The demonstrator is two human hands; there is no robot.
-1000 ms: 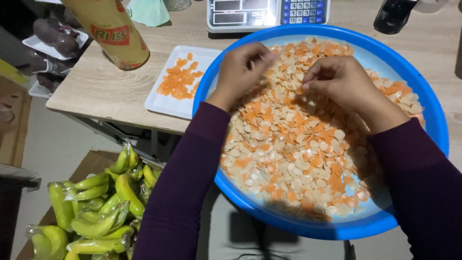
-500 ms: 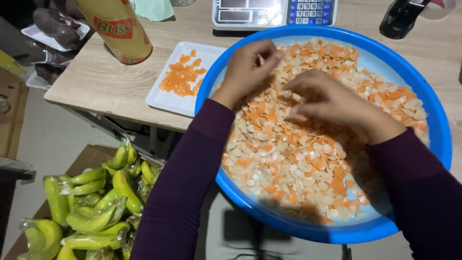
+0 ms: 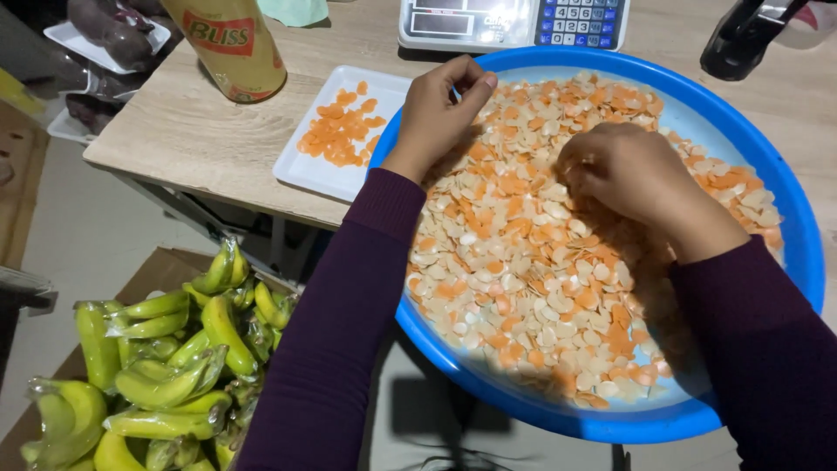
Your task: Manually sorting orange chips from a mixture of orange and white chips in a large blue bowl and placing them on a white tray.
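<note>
Thin, curled orange and cream chips [image 3: 558,262] lie heaped in the wide round blue plastic basin [image 3: 789,218] on the pale wooden tabletop [image 3: 200,131]. They look light, dry and brittle, so each is best pinched gently by its edges, one at a time. The left hand [image 3: 440,109] rests at the basin's far-left rim, fingers [image 3: 475,87] curled together, seemingly nipping a chip. The right hand [image 3: 628,179] is bunched over the heap; whether it holds anything I cannot tell. Just beside the basin, a flat white rectangular tray [image 3: 309,170] carries only orange chips [image 3: 342,133].
</note>
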